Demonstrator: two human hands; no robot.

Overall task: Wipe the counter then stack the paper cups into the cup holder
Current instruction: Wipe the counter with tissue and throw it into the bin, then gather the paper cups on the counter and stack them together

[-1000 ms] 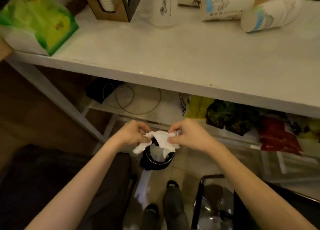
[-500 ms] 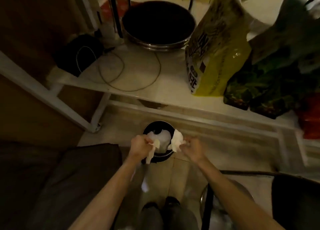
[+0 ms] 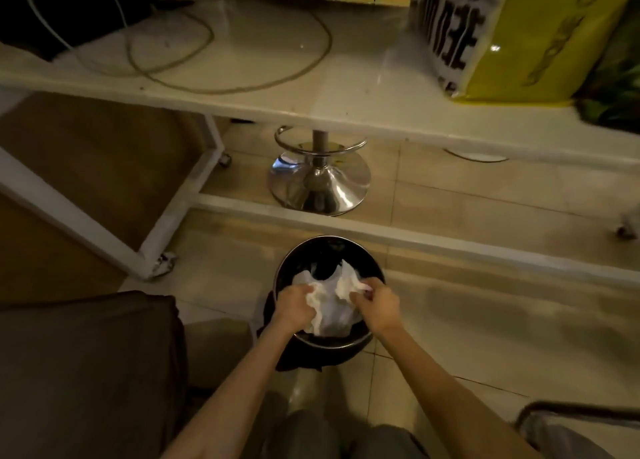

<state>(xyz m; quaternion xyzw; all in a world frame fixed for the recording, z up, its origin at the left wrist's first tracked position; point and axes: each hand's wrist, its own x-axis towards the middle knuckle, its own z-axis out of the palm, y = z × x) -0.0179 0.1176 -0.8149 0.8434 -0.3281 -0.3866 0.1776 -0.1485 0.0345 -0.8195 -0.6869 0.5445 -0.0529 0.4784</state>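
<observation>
Pinching crumpled white tissue (image 3: 329,302) between curled fingers (image 3: 304,294) of the left hand (image 3: 294,306), closed tight on one bunch; gripping the other end in the right hand (image 3: 375,302), thumb and forefinger nipped shut on a fold; holding both directly above the mouth of the small black bin (image 3: 327,344) on the floor, apparently so that the used wipe falls inside rather than onto the tiles; keeping the paper low, near the rim, most likely because light tissue drifts when let go from high up. More white paper lying inside the bin beneath the hands, though hard to tell where the held piece ends and the discarded pile begins.

Standing with feet just this side of the bin, arms reaching straight down to it. Beyond the bin, a white frame rail crossing the floor; past that, a chromed stool base (image 3: 318,185); above and beyond the bin, a low white shelf (image 3: 263,95) carrying a looped cable (image 3: 242,77) and a yellow bag (image 3: 512,32) off to the right.

Judging the wiping part as finishing with this disposal; paper cups, cup holder and table all out of view, so impossible to say how they lie; stacking seemingly yet to begin.
</observation>
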